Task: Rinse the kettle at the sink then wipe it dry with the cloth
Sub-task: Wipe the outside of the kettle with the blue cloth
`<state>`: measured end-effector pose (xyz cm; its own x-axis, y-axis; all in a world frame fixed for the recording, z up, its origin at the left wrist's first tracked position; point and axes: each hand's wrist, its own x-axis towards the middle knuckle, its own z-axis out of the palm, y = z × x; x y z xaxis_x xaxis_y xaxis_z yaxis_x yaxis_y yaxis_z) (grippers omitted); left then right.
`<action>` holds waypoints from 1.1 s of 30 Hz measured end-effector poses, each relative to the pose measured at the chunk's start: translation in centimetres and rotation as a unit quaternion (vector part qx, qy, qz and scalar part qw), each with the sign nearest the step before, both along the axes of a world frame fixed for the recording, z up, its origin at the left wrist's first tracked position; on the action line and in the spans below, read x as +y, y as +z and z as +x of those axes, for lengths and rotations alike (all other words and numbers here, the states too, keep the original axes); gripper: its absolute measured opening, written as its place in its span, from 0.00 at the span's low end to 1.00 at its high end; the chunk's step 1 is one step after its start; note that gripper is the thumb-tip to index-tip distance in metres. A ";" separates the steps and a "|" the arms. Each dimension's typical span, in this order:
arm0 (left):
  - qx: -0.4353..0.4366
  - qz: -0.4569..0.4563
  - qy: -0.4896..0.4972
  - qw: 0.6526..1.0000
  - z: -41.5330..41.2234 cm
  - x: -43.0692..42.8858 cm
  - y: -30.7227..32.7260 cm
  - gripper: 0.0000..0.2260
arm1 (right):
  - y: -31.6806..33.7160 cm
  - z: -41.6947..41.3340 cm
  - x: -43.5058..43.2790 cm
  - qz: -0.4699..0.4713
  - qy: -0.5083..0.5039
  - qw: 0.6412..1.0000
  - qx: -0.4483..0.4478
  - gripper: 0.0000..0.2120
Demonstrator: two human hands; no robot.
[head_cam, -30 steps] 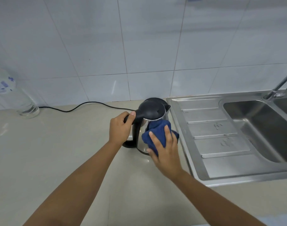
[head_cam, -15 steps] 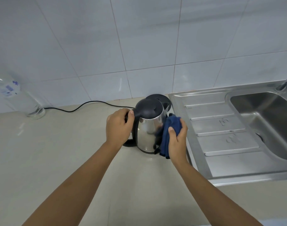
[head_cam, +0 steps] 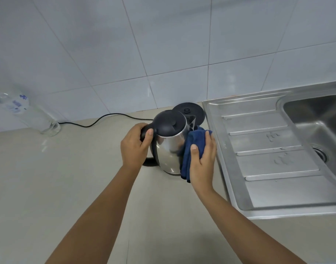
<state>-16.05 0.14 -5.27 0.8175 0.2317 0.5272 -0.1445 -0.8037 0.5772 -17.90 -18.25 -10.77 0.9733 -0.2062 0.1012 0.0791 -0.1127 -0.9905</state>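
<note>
bottle (head_cam: 32, 119) label blue print, perhaps lettering, too blurred to read

Both bare forearms reach forward from the bottom edge, converging toward the middle. The left hand (head_cam: 133, 147) is curled closed around a handle, thumb on top. The right hand (head_cam: 202, 161) lies flat with fingers (head_cam: 209, 138) pointing away, thumb spread, pressing a cloth (head_cam: 193, 141).
</note>
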 end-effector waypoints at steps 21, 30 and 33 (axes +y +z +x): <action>0.014 -0.098 0.011 0.995 2.5 1.7 0.1 0.21 | -2.7 3.0 0.1 0.085 -0.039 0.982 0.162 0.09; 0.028 -0.088 -0.017 0.996 3.0 2.4 0.0 0.23 | -2.8 -3.9 6.0 0.127 -0.123 0.972 0.157 0.25; 0.027 -0.091 -0.022 0.995 3.1 2.5 -0.1 0.22 | -0.1 -1.7 3.7 0.054 -0.116 0.991 0.045 0.23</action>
<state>-12.95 2.65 -5.36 0.8546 0.2835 0.4352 -0.1417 -0.6789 0.7205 -19.56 -14.55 -10.90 0.9029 -0.4294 -0.0190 -0.0258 -0.0100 -0.9996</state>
